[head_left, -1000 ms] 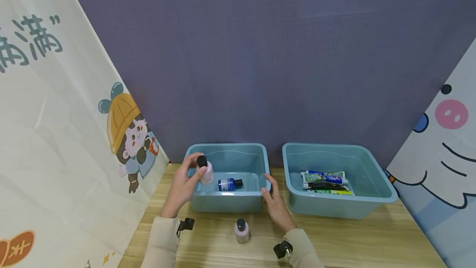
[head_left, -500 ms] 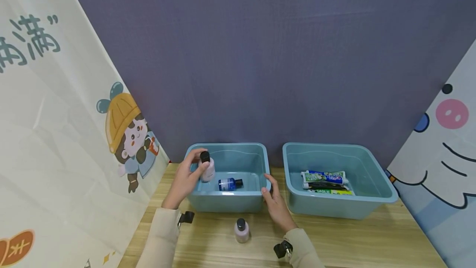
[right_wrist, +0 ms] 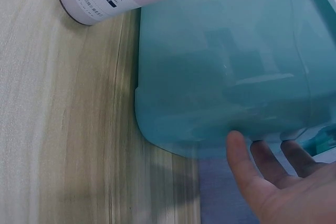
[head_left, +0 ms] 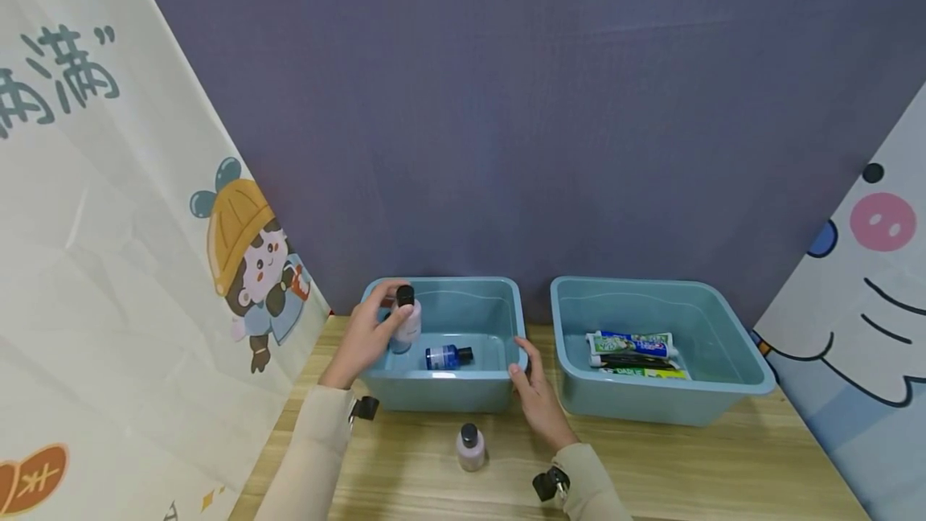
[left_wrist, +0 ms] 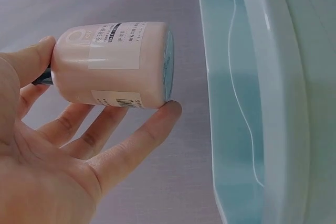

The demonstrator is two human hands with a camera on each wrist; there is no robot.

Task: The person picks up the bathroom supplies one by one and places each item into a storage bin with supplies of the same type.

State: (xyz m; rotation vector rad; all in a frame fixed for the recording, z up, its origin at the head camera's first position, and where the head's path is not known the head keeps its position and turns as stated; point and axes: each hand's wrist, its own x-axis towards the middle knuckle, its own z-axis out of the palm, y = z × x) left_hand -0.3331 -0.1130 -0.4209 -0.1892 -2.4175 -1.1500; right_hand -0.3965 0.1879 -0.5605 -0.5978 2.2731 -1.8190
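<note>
My left hand (head_left: 362, 342) pinches a pale pink hair-care bottle (head_left: 407, 330) near its black cap, thumb on one side. The bottle hangs upright over the left end of the left blue bin (head_left: 448, 394). In the left wrist view the bottle (left_wrist: 113, 64) shows a white label, and one fingertip touches the edge of its base. A small blue bottle (head_left: 444, 357) with a dark cap lies on its side in that bin. My right hand (head_left: 538, 400) rests against the bin's front right corner, its extended fingers (right_wrist: 241, 163) at the outer wall in the right wrist view.
A second pink bottle (head_left: 471, 449) stands on the wooden table (head_left: 405, 473) before the left bin. To the right, another blue bin (head_left: 644, 402) holds several toothpaste tubes (head_left: 629, 344). A dark purple partition (head_left: 463, 119) rises behind both bins.
My left hand has shifted slightly right and up in the head view with the pink bottle, which has turned more upright. The right hand stays at the bin's corner.
</note>
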